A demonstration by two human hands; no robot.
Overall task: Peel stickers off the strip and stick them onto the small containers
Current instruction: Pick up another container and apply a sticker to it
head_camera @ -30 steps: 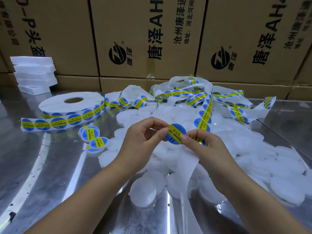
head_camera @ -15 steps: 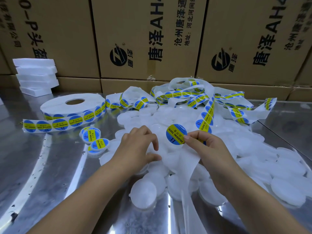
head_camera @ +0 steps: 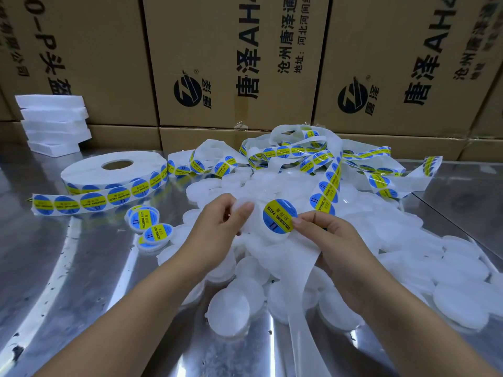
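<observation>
Near the middle of the frame the left hand [head_camera: 215, 229] curls its fingers and thumb around a small white container [head_camera: 240, 203], lifted just above the pile. Just to its right, the right hand [head_camera: 334, 240] pinches the lower right edge of a round blue and yellow sticker [head_camera: 279, 214] between thumb and forefinger (the print reads "SOLDERING PASTE"). The sticker faces the camera and sits between the two hands, close to the held container; whether it touches the container I cannot tell. Under the right hand the strip [head_camera: 299, 289] hangs as bare white backing towards the bottom edge, while its loaded part [head_camera: 330, 186] climbs from the hand to a tangle [head_camera: 296, 153] at upper centre. A pile of plain white containers [head_camera: 408, 240] spreads across the centre and right of the shiny metal table [head_camera: 68, 281]. Left of the hands, two containers [head_camera: 148, 225] already carry stickers and lie touching one another. Further left a big roll of stickers [head_camera: 114, 172] lies flat, with a loose end [head_camera: 81, 204] trailing towards the left edge. A stack of white foam blocks [head_camera: 53, 123] stands at the upper left, and brown cardboard boxes [head_camera: 231, 58] with black lettering fill the top of the frame behind the table.
</observation>
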